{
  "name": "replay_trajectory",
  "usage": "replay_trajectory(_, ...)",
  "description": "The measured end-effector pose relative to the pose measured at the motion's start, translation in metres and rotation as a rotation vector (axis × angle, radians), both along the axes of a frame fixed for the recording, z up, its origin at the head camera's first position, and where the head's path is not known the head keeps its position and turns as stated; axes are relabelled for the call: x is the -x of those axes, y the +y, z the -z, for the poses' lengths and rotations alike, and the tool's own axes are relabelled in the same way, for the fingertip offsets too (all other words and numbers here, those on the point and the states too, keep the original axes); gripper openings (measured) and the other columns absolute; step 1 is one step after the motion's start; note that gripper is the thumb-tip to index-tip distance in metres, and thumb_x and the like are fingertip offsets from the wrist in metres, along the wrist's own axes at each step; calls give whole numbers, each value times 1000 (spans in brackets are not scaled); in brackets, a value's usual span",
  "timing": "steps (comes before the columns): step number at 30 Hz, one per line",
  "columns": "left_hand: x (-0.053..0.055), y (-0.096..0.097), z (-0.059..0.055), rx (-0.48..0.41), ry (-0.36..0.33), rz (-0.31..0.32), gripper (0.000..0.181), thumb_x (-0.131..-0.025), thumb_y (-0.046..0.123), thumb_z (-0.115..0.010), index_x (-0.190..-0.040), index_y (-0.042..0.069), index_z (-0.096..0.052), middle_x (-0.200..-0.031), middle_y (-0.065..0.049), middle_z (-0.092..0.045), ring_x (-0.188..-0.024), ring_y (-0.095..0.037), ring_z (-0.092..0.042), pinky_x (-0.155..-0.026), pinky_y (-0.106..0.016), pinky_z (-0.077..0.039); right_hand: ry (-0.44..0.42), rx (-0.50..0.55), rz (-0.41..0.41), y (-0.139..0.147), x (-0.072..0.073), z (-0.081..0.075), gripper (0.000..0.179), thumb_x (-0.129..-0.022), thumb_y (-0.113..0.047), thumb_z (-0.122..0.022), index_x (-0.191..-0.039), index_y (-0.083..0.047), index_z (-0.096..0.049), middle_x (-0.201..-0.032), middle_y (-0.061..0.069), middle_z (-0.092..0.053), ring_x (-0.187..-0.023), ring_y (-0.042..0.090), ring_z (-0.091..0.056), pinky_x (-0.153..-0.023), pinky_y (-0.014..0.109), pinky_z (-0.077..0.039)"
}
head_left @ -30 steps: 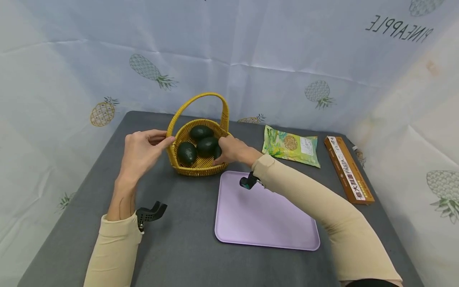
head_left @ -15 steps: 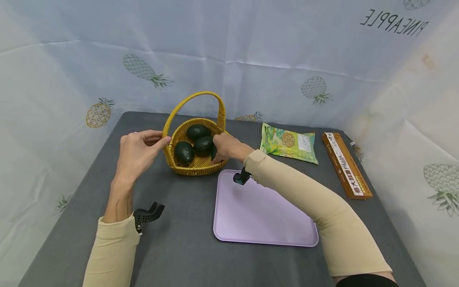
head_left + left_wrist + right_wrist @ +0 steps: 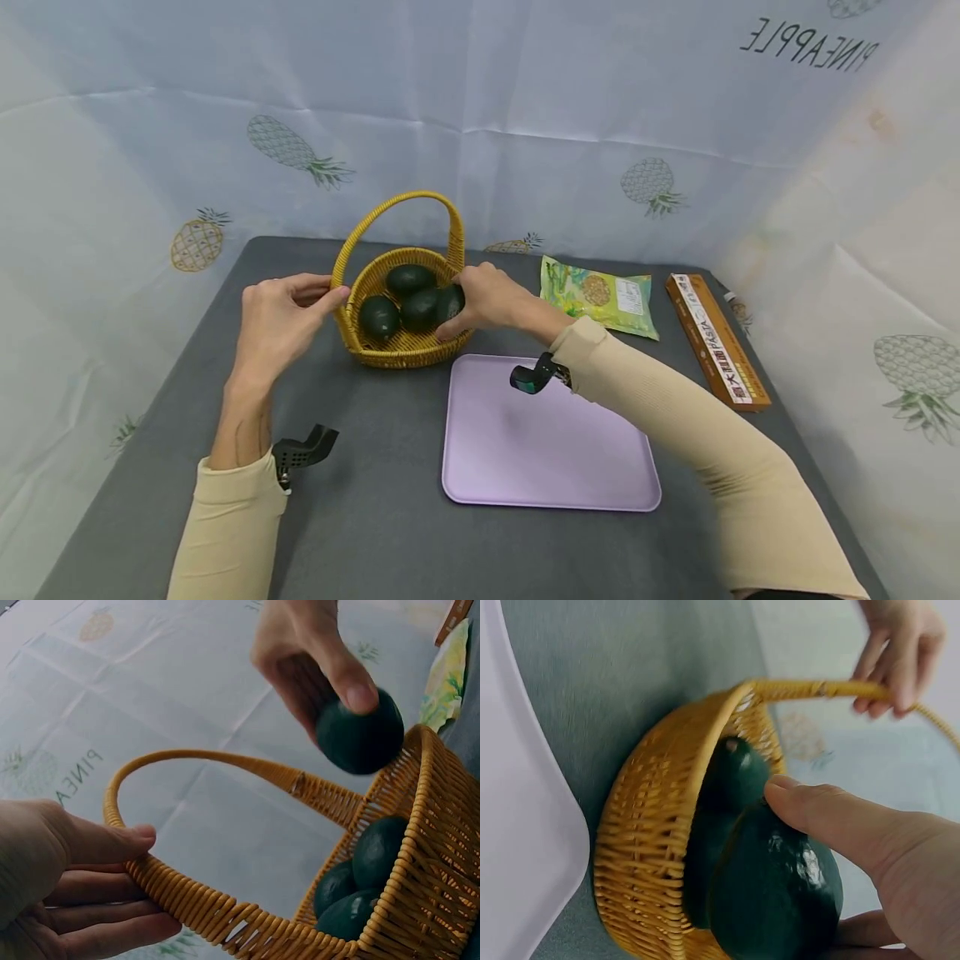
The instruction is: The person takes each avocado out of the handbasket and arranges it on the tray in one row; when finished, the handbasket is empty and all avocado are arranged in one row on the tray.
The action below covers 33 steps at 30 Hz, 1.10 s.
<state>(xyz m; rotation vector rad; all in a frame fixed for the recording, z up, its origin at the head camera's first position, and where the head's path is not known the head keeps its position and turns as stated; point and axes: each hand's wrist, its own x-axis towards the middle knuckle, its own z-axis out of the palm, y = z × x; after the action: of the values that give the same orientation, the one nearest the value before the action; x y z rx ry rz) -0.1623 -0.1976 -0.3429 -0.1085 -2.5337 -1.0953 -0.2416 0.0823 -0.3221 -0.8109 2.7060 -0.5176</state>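
Observation:
A yellow wicker basket [image 3: 401, 358] with a tall arched handle [image 3: 210, 900] stands near the back of the table. My left hand [image 3: 281, 321] pinches the handle's left side between thumb and fingers. In my right hand [image 3: 491, 296] is a dark green avocado [image 3: 361, 739], gripped with the thumb on one side and fingers on the other. The left wrist view shows this avocado raised above the basket's rim. Three more avocados lie inside, one at the back [image 3: 410, 279], one at the left [image 3: 379, 317] and one in the middle [image 3: 419, 311].
A lilac tray [image 3: 551, 450] lies on the grey table [image 3: 375, 500], in front and right of the basket. Behind it is a green-yellow food packet [image 3: 600, 296]. Farther right lies a long brown pasta box [image 3: 718, 342]. A pineapple-print cloth [image 3: 525, 108] hangs behind the table.
The right hand has lifted the avocado up from the basket's right side, so more of the fruit shows. The left hand keeps its hold on the handle. The head view has shifted slightly.

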Motion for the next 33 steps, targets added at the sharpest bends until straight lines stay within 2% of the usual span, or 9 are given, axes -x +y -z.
replay_trajectory(5,-1,0,-1,0,-12,-7,37,-97,37,-77,-118,7,-80,-103,-16,-81,-92,-32,-77,-71,-22,-52,65,15,-60,18,-25,-12,66,-82,-48,-88,-130,-7,-70,-102,4,-72,-82,16,-67,-70,29,-55)
replay_trajectory(8,-1,-1,0,2,-13,-9,37,-97,37,-77,-119,7,-80,-103,-16,-81,-93,-31,-77,-71,-22,-52,76,45,-73,28,-43,-11,75,-81,-49,-89,-137,-5,-65,-106,4,-72,-86,15,-67,-72,28,-55)
replay_trajectory(12,-1,-1,0,7,-14,-10,37,-97,36,-77,-119,7,-80,-103,-15,-81,-93,-31,-77,-70,-20,-50,77,103,-78,41,-69,9,84,-79,-47,-92,-144,-4,-60,-119,6,-72,-99,15,-68,-80,28,-58)
replay_trajectory(19,0,0,0,1,-27,0,37,-97,37,-77,-120,8,-80,-104,-15,-81,-93,-31,-77,-68,-16,-50,75,153,-40,55,-104,60,88,-77,-46,-93,-145,-1,-58,-135,12,-69,-117,21,-68,-97,38,-58)
replay_trajectory(23,0,2,0,6,-30,-1,35,-97,34,-77,-119,7,-80,-104,-15,-81,-92,-31,-77,-68,-17,-51,72,148,-15,59,-115,82,91,-76,-45,-94,-145,1,-57,-138,14,-67,-122,24,-66,-101,42,-56)
replay_trajectory(26,1,2,1,10,-20,0,33,-97,32,-78,-118,6,-80,-103,-16,-81,-91,-31,-77,-68,-16,-50,71,144,2,60,-119,92,92,-75,-46,-94,-146,-1,-56,-141,15,-64,-125,26,-65,-103,43,-56)
replay_trajectory(33,3,0,2,27,23,-2,33,-97,32,-78,-116,5,-81,-100,-16,-81,-88,-32,-78,-68,-13,-48,110,116,-16,57,-119,98,97,-75,-49,-94,-150,-4,-52,-147,15,-60,-131,28,-62,-105,46,-54)
